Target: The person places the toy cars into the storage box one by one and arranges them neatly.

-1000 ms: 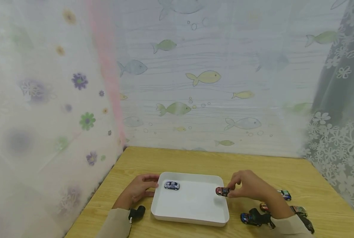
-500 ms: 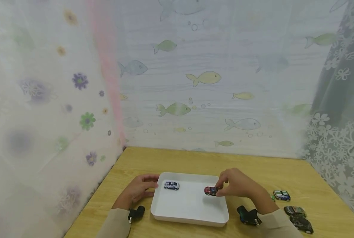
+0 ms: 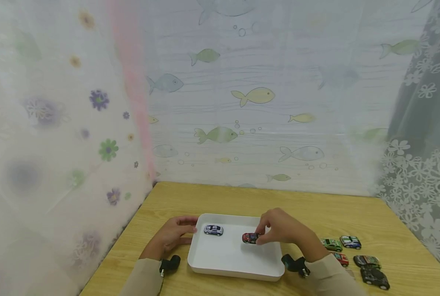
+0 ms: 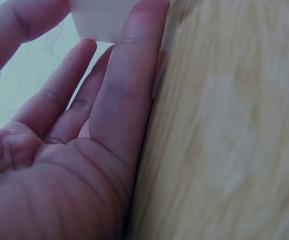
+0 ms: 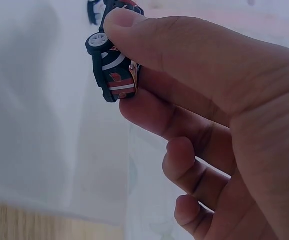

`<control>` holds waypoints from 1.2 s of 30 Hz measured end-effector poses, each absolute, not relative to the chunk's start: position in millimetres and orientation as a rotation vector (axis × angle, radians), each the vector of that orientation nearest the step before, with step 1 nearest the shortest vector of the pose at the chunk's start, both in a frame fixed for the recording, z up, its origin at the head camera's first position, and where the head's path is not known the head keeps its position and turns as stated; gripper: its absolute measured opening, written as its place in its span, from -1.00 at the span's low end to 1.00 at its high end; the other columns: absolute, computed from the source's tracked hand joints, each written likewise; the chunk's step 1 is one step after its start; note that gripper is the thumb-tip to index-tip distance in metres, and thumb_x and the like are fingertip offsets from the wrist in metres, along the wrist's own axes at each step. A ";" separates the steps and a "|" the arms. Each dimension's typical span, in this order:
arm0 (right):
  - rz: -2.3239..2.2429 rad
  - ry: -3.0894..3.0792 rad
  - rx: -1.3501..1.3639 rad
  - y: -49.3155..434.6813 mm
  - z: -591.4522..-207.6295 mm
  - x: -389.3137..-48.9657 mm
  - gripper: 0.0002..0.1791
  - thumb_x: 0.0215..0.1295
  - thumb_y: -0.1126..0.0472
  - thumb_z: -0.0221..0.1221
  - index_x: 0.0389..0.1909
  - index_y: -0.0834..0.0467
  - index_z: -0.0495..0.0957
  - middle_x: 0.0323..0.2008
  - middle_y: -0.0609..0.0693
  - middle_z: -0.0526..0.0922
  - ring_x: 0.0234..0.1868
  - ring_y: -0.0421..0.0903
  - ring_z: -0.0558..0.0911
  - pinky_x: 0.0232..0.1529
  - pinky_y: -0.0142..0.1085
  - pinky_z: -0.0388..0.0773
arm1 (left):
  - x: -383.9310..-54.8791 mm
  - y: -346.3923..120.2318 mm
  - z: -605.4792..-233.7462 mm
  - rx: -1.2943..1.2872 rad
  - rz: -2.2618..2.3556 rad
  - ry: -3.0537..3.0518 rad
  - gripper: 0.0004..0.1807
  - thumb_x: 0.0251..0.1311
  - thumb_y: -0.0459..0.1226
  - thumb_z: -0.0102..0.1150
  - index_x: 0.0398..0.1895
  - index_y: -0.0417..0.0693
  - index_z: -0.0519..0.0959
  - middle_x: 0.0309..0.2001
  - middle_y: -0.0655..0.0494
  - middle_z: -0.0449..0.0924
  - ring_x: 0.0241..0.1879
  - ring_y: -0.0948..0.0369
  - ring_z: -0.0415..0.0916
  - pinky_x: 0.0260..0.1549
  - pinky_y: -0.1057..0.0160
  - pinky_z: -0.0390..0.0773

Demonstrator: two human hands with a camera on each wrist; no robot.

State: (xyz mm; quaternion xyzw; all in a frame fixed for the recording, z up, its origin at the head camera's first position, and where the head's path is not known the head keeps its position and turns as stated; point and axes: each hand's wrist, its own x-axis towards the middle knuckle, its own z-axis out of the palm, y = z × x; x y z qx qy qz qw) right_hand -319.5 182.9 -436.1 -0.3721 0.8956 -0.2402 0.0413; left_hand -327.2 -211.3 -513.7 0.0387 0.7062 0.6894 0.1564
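Observation:
A shallow white tray (image 3: 223, 257) lies on the table. On its left side, my left hand (image 3: 171, 236) holds the edge, with the thumb at the rim and the other fingers by the outer wall; the left wrist view shows this hand (image 4: 84, 120) at a piece of the white tray (image 4: 102, 20). Over the tray's right half, my right hand (image 3: 284, 228) pinches a red and black toy car (image 3: 250, 238) between thumb and fingers. In the right wrist view the toy car (image 5: 117, 75) shows a grey wheel and striped end. A white and blue toy car (image 3: 213, 230) sits in the tray's back left.
Several more toy cars stand on the wooden table (image 3: 205, 197) right of the tray, among them a green one (image 3: 331, 245), a white and blue-green one (image 3: 351, 242) and a black one (image 3: 375, 278). Fish-printed curtain (image 3: 256, 135) hangs behind the table; flowered curtains flank it.
My right hand has carried the red and black toy car leftward, from the tray's right edge further over its floor. More toy cars at the right are uncovered. The left hand stays put.

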 end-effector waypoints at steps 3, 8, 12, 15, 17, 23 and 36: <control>-0.736 2.736 -1.115 174.9 -437.2 -321.2 -0.86 0.06 0.02 0.57 -0.34 -0.12 0.84 -0.44 -0.39 0.66 -0.29 -0.11 0.63 -0.29 -0.37 0.50 | -326.1 -211.6 -512.5 0.107 1.971 2.020 -0.42 0.29 -0.31 0.37 0.36 -0.25 0.48 0.27 -0.16 0.57 0.09 0.05 0.64 0.00 0.00 0.75; -0.735 2.725 -1.094 162.4 -439.3 -325.0 -0.84 0.04 0.01 0.58 -0.34 -0.14 0.84 -0.43 -0.39 0.67 -0.31 -0.17 0.61 -0.30 -0.37 0.50 | -323.6 -210.1 -510.0 0.098 1.976 2.018 -0.42 0.29 -0.33 0.37 0.36 -0.27 0.48 0.27 -0.17 0.56 0.09 0.05 0.64 0.00 0.00 0.74; -0.742 2.707 -1.089 154.0 -441.6 -327.8 -0.83 0.03 0.00 0.58 -0.33 -0.16 0.84 -0.41 -0.38 0.69 -0.34 -0.23 0.58 -0.34 -0.39 0.49 | -323.4 -208.2 -507.3 0.095 1.994 2.017 -0.42 0.27 -0.37 0.36 0.35 -0.31 0.47 0.27 -0.19 0.55 0.09 0.05 0.63 0.00 -0.01 0.74; -0.738 2.697 -1.080 147.8 -444.0 -330.1 -0.83 0.02 0.00 0.59 -0.34 -0.16 0.85 -0.41 -0.38 0.70 -0.37 -0.27 0.55 -0.37 -0.40 0.49 | -323.7 -207.7 -506.1 0.087 1.998 2.018 -0.41 0.26 -0.37 0.37 0.35 -0.31 0.48 0.26 -0.18 0.56 0.08 0.06 0.64 0.00 -0.01 0.75; -0.734 2.691 -1.079 142.9 -445.7 -331.6 -0.84 0.02 0.01 0.59 -0.35 -0.15 0.85 -0.42 -0.37 0.70 -0.39 -0.29 0.54 -0.38 -0.40 0.48 | -323.6 -207.7 -506.0 0.088 1.997 2.018 -0.41 0.26 -0.37 0.38 0.35 -0.30 0.48 0.25 -0.18 0.57 0.07 0.05 0.64 0.00 -0.01 0.75; -0.711 2.670 -1.061 125.5 -450.1 -334.4 -0.84 0.02 0.01 0.59 -0.36 -0.14 0.85 -0.44 -0.38 0.70 -0.40 -0.29 0.54 -0.39 -0.40 0.50 | -323.8 -208.6 -507.6 0.082 1.991 2.025 -0.42 0.25 -0.36 0.39 0.34 -0.28 0.49 0.25 -0.16 0.58 0.08 0.06 0.64 0.00 -0.01 0.75; -0.624 2.665 -1.075 97.2 -452.5 -333.9 -0.85 0.02 0.03 0.59 -0.39 -0.08 0.85 -0.51 -0.37 0.66 -0.45 -0.34 0.49 -0.43 -0.44 0.47 | -324.8 -209.2 -511.6 0.093 1.979 2.027 -0.43 0.29 -0.35 0.35 0.36 -0.26 0.49 0.28 -0.17 0.56 0.11 0.04 0.63 0.01 0.00 0.75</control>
